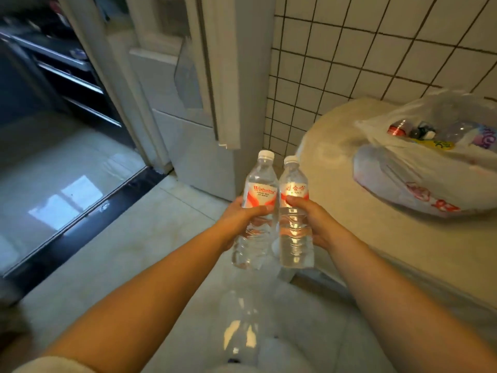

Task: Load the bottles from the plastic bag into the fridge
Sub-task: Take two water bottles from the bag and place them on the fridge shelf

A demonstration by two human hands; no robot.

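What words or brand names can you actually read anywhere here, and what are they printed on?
"Wahaha": red label of the water bottle in the left hand.
Chinese characters, brand unclear: label of the water bottle in the right hand.
Small print under "Wahaha": too small to read.
Red print on the plastic bag: blurred.
Labels on the bottles inside the bag: unreadable.

Two clear bottles [259, 211] [294, 214]: white caps, red-and-white labels. Plastic bag [419, 173], 3 o'clock: translucent white, red print. Wall tiles [363, 49], 1 o'clock: white squares, brown grout. Counter [376, 238]: cream.
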